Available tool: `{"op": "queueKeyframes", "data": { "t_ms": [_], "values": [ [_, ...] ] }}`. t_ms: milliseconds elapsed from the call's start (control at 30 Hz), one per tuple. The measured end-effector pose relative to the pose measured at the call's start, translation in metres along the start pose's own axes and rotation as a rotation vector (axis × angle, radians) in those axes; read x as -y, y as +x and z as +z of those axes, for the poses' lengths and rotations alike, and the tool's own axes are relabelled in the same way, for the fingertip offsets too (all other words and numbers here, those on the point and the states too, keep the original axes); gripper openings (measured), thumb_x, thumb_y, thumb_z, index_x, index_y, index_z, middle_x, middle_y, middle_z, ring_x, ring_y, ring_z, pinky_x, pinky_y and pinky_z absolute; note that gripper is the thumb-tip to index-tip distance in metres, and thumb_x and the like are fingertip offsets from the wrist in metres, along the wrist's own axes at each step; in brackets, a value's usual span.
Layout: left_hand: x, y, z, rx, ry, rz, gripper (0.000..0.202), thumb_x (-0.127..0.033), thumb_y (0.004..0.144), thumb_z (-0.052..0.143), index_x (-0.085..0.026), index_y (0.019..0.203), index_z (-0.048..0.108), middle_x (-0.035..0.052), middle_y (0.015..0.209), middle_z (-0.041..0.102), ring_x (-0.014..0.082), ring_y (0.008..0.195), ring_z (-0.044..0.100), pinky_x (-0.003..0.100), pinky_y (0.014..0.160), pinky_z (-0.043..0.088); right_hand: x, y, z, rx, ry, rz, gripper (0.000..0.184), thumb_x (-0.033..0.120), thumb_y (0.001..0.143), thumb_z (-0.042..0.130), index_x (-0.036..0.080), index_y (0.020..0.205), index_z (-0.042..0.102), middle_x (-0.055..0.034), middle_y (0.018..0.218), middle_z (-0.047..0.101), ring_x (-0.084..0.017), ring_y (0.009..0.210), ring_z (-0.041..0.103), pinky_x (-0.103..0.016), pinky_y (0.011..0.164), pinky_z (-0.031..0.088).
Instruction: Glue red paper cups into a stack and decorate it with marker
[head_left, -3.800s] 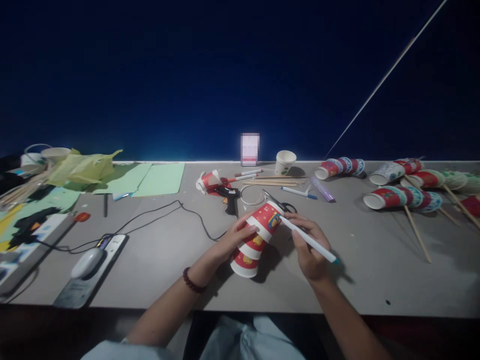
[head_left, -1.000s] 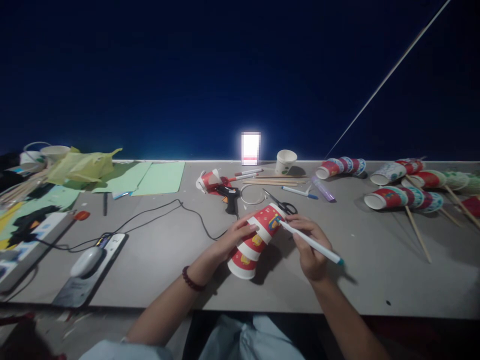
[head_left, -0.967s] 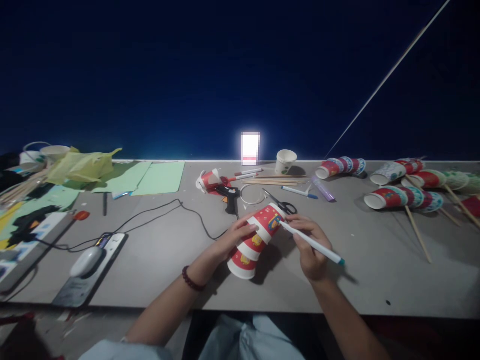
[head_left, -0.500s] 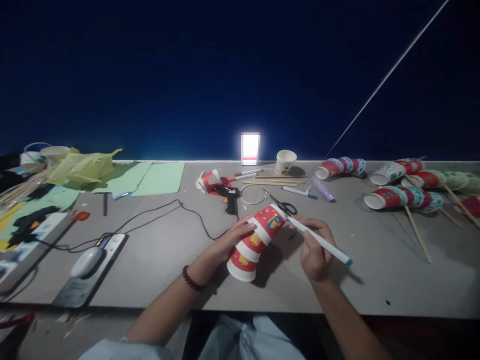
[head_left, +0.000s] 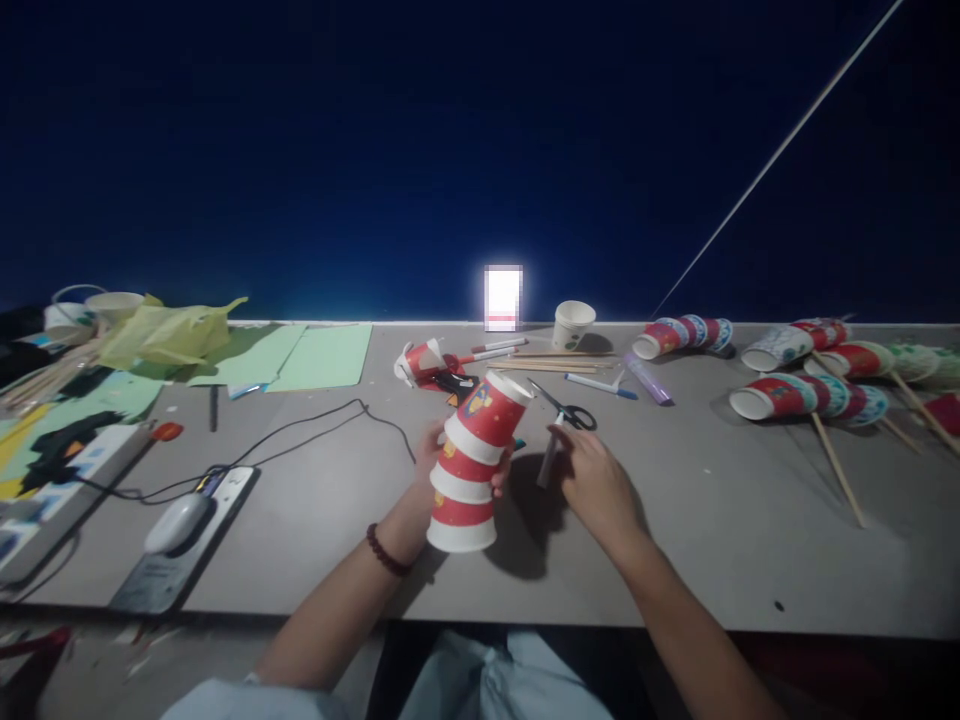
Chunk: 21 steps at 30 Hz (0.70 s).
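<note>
My left hand point(head_left: 429, 462) grips a stack of red and white paper cups point(head_left: 470, 463), held nearly upright above the grey table point(head_left: 697, 560), mouths down. Most of that hand is hidden behind the stack. My right hand point(head_left: 594, 482) is closed on a white marker point(head_left: 548, 461), which points toward the cups and is partly blurred. Black scissors point(head_left: 568, 410) lie just beyond my right hand.
A black glue gun point(head_left: 450, 384) and its cord point(head_left: 315, 425) lie behind the cups. Pens and sticks point(head_left: 555, 365), a white cup point(head_left: 573, 325) and rows of cups on sticks point(head_left: 806, 392) fill the far right. Green paper point(head_left: 322, 356) and a power strip point(head_left: 187, 520) lie left.
My left hand lifted and tipped the cup stack from slanted to nearly upright and shifted it left. My right hand swung the marker from pointing right-down to pointing toward the cups.
</note>
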<state>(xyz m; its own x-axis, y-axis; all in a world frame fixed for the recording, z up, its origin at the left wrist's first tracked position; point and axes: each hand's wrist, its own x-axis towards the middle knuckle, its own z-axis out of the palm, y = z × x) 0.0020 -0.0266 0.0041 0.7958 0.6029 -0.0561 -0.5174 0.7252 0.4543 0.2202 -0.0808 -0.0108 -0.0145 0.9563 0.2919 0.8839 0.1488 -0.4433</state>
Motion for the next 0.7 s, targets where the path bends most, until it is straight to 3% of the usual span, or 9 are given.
{"op": "queueKeyframes", "data": {
  "t_ms": [100, 333, 433, 533, 600, 700],
  "values": [
    [0.0, 0.001, -0.002, -0.015, -0.004, 0.073, 0.06, -0.062, 0.068, 0.058, -0.011, 0.1, 0.068, 0.0102, 0.086, 0.069, 0.0181, 0.058, 0.059, 0.03, 0.054, 0.045, 0.002, 0.002, 0.001, 0.162, -0.126, 0.037, 0.052, -0.001, 0.083, 0.046, 0.016, 0.129, 0.063, -0.014, 0.111, 0.071, -0.028, 0.111, 0.063, -0.041, 0.097, 0.049],
    [-0.002, 0.0, -0.001, -0.044, 0.032, 0.071, 0.063, -0.063, 0.067, 0.062, -0.009, 0.101, 0.067, 0.0114, 0.086, 0.068, 0.0184, 0.061, 0.061, 0.029, 0.055, 0.048, 0.006, 0.005, -0.002, 0.286, -0.221, 0.039, 0.041, 0.006, 0.088, 0.051, 0.018, 0.125, 0.065, -0.0149, 0.115, 0.068, -0.03, 0.11, 0.061, -0.04, 0.094, 0.047],
    [-0.006, 0.0, 0.001, -0.067, 0.051, 0.107, 0.063, -0.064, 0.065, 0.066, -0.011, 0.099, 0.066, 0.0109, 0.087, 0.068, 0.0169, 0.059, 0.059, 0.029, 0.054, 0.048, 0.004, 0.006, -0.001, 0.274, -0.157, 0.041, 0.039, 0.005, 0.087, 0.048, 0.017, 0.12, 0.067, -0.0148, 0.112, 0.068, -0.03, 0.109, 0.061, -0.04, 0.094, 0.047],
    [-0.009, 0.001, 0.003, -0.093, 0.065, 0.15, 0.064, -0.065, 0.064, 0.068, -0.013, 0.102, 0.066, 0.0102, 0.086, 0.068, 0.0162, 0.058, 0.058, 0.029, 0.052, 0.046, 0.0, 0.008, 0.003, 0.171, 0.096, 0.04, 0.039, 0.003, 0.085, 0.041, 0.018, 0.11, 0.067, -0.011, 0.111, 0.068, -0.023, 0.106, 0.063, -0.034, 0.094, 0.049],
    [-0.009, 0.003, 0.006, -0.103, 0.058, 0.163, 0.071, -0.07, 0.062, 0.068, -0.013, 0.105, 0.066, 0.0104, 0.086, 0.069, 0.0171, 0.058, 0.059, 0.029, 0.052, 0.046, -0.002, 0.008, 0.005, 0.102, 0.234, 0.05, 0.032, 0.006, 0.084, 0.041, 0.019, 0.1, 0.065, -0.0084, 0.105, 0.068, -0.02, 0.097, 0.065, -0.031, 0.087, 0.051],
    [-0.007, 0.005, 0.009, -0.137, 0.037, 0.176, 0.079, -0.075, 0.062, 0.066, -0.01, 0.107, 0.066, 0.0116, 0.086, 0.071, 0.0208, 0.062, 0.064, 0.035, 0.062, 0.051, -0.003, 0.008, 0.004, 0.112, 0.198, 0.096, 0.022, 0.01, 0.083, 0.044, 0.02, 0.093, 0.061, -0.0061, 0.09, 0.067, -0.02, 0.08, 0.066, -0.028, 0.071, 0.05]
  ]
}}
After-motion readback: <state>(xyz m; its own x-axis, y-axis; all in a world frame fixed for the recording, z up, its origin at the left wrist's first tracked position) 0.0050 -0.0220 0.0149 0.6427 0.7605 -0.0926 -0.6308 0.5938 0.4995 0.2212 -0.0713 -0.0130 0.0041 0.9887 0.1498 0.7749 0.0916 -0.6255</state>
